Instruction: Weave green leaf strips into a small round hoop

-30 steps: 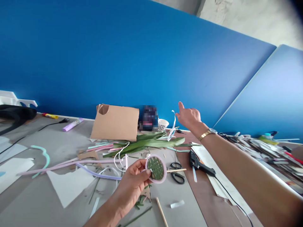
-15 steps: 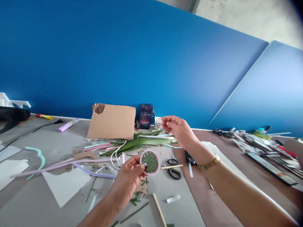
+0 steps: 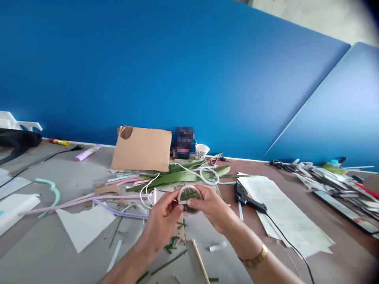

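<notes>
Between my two hands is a small round disc with a woven green leaf face and a pale pink rim. My left hand pinches its left edge between thumb and fingers. On the right edge, my right hand grips it too, with the thumb pressed on the face. A short white strip lies across the disc near both thumbs. Under and around the hands are green leaf scraps, and a wooden stick lies closer to me. The disc's back is hidden.
Long green leaves and a coiled white strip lie beyond the hands. Farther back stand a cardboard piece and a patterned cup. A corded glue gun rests by white paper sheets on the right.
My right hand has come down from near the cup to the disc and now grips its right edge. The glue gun, paper and coiled strip show more fully; the black scissors are now hidden.
</notes>
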Available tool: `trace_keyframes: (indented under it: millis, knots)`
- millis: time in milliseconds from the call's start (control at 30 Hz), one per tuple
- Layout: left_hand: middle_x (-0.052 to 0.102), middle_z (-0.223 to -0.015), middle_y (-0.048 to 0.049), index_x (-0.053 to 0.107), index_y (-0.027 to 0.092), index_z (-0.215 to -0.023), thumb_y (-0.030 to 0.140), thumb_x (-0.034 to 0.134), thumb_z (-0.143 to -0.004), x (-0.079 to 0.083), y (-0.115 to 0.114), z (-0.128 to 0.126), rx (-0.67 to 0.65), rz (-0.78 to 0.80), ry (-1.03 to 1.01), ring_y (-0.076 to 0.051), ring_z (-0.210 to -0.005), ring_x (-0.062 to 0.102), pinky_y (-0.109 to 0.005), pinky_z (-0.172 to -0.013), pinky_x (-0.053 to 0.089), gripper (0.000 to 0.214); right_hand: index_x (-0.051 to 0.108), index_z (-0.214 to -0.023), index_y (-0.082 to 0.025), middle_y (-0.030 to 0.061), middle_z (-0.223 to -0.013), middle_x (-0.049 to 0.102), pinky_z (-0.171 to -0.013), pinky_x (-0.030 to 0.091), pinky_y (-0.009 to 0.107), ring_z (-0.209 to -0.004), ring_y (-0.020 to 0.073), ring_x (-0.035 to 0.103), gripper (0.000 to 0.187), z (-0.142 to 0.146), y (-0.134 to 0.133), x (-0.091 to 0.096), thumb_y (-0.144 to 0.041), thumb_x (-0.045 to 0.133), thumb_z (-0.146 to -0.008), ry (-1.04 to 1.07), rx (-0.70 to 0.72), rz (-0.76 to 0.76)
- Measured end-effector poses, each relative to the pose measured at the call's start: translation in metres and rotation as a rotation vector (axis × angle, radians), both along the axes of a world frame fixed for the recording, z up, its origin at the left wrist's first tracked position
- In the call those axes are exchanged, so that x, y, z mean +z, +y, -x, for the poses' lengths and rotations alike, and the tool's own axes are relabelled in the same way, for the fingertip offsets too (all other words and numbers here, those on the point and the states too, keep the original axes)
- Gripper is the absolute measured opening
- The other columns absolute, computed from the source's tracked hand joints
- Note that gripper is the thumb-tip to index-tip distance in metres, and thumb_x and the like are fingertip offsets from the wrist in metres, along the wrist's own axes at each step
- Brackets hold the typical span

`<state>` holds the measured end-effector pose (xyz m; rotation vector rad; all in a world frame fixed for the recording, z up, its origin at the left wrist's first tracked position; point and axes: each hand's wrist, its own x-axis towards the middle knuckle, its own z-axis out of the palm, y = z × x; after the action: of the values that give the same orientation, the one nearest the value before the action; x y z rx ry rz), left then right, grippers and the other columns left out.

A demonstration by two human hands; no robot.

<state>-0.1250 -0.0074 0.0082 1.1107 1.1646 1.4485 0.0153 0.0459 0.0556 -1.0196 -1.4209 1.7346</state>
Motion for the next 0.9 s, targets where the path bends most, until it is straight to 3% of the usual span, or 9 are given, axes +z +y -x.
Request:
trace_keyframes:
  millis: [133, 200, 300, 367, 500, 767, 900]
  knots:
    - [0.063, -0.107, -0.0067, 0.045, 0.022, -0.136, 0.03, 0.064, -0.081, -0.003, 0.0, 0.003, 0.028, 0.035, 0.008, -0.02, -0.094, 0.06, -0.031, -0.083, 0.047, 0.059, 0.065, -0.078, -0.015, -0.0019, -0.068, 0.063, -0.061, 0.043, 0.024, -0.062, 0.0111, 0.053, 0.017, 0.006, 0.0, -0.012, -0.02, 0.068, -0.061, 0.069, -0.044, -0.01]
    - [0.063, -0.101, -0.006, 0.044, 0.021, -0.135, 0.032, 0.063, -0.081, -0.003, 0.0, 0.005, 0.077, 0.038, 0.028, -0.02, -0.09, 0.06, -0.031, -0.08, 0.048, 0.058, 0.064, -0.077, -0.016, -0.0019, -0.069, 0.063, -0.062, 0.043, 0.024, -0.063, 0.0113, 0.053, 0.016, 0.006, 0.0, -0.015, -0.022, 0.069, -0.063, 0.112, -0.073, -0.032]
    - [0.063, -0.093, -0.0051, 0.06, 0.021, -0.111, 0.029, 0.063, -0.08, 0.002, -0.002, 0.007, 0.23, -0.044, 0.185, -0.021, -0.088, 0.06, -0.03, -0.079, 0.046, 0.031, 0.063, -0.077, -0.017, -0.0024, -0.068, 0.062, -0.063, 0.043, 0.025, -0.062, 0.0114, 0.053, 0.017, 0.006, -0.002, -0.019, -0.025, 0.072, -0.064, 0.16, -0.142, -0.035]
    - [0.063, -0.088, -0.0042, 0.065, 0.022, -0.091, 0.023, 0.062, -0.081, 0.007, -0.003, 0.007, 0.302, -0.181, 0.344, -0.02, -0.086, 0.059, -0.029, -0.081, 0.044, 0.011, 0.063, -0.076, -0.017, -0.0024, -0.068, 0.061, -0.064, 0.043, 0.025, -0.062, 0.0115, 0.052, 0.018, 0.006, -0.003, -0.021, -0.028, 0.073, -0.065, 0.18, -0.191, -0.039]
    - [0.065, -0.081, -0.0038, 0.068, 0.023, -0.078, 0.016, 0.061, -0.08, 0.014, -0.005, 0.003, 0.284, -0.317, 0.483, -0.019, -0.08, 0.059, -0.026, -0.076, 0.042, 0.01, 0.062, -0.078, -0.017, -0.0011, -0.07, 0.059, -0.064, 0.042, 0.025, -0.065, 0.0125, 0.051, 0.023, 0.007, -0.008, -0.03, -0.039, 0.066, -0.074, 0.144, -0.244, -0.114]
    - [0.067, -0.078, -0.0046, 0.073, 0.024, -0.076, 0.016, 0.066, -0.075, 0.016, -0.004, -0.001, 0.293, -0.225, 0.439, -0.021, -0.077, 0.058, -0.029, -0.077, 0.042, 0.011, 0.063, -0.081, -0.021, 0.0014, -0.075, 0.057, -0.071, 0.044, 0.031, -0.075, 0.0178, 0.053, 0.017, 0.013, -0.022, -0.038, -0.035, 0.054, -0.085, -0.093, -0.315, -0.449]
    - [0.065, -0.076, -0.004, 0.072, 0.023, -0.076, 0.015, 0.062, -0.076, 0.017, -0.003, -0.001, 0.294, -0.204, 0.443, -0.02, -0.075, 0.058, -0.028, -0.073, 0.043, 0.013, 0.066, -0.095, -0.028, 0.0033, -0.084, 0.06, -0.075, 0.047, 0.035, -0.081, 0.0206, 0.056, 0.017, 0.014, -0.028, -0.037, -0.028, 0.051, -0.087, -0.18, -0.34, -0.679]
